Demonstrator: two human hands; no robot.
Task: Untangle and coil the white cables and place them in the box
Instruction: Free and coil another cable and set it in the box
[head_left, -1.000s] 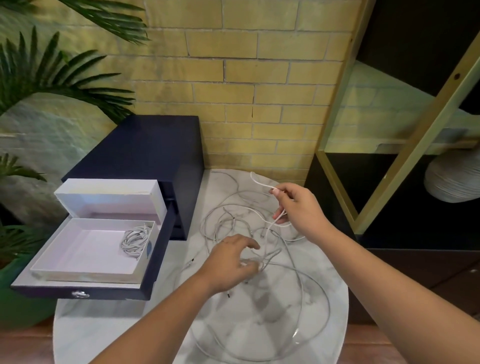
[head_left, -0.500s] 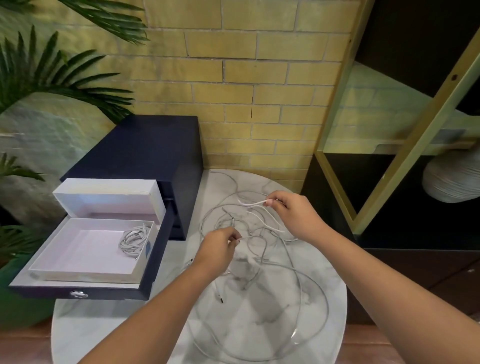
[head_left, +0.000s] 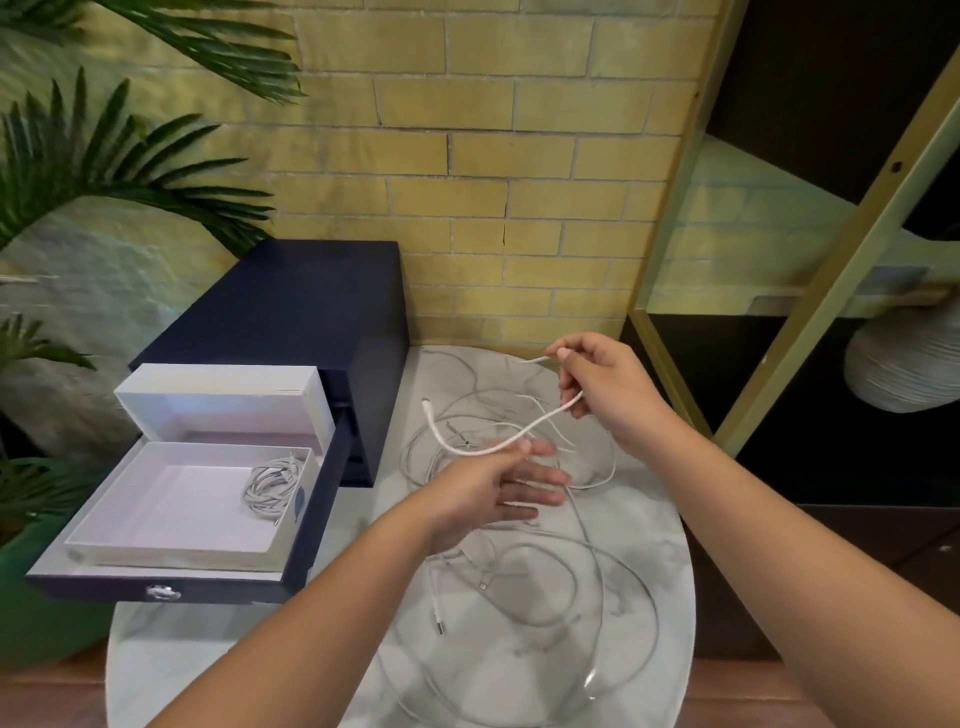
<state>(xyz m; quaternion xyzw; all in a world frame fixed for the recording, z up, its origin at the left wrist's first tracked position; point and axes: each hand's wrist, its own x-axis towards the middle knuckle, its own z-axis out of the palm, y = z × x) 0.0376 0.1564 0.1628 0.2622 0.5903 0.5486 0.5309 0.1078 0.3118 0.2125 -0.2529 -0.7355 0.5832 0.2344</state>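
The thin white cable (head_left: 548, 419) is held above the round marble table (head_left: 649, 545). The right hand (head_left: 608, 384) pinches near its end and the left hand (head_left: 488, 483) pinches it lower, hands apart. It is better to slide the left hand slowly, so the tangled loops below do not tighten. The open white cardboard box (head_left: 171, 493) stands at the left.

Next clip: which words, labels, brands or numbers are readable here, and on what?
None readable.
The white box has a small blue mark on its side wall, too blurred to tell whether it holds letters.
White cables, dark drawer unit and brick wall: no text visible.
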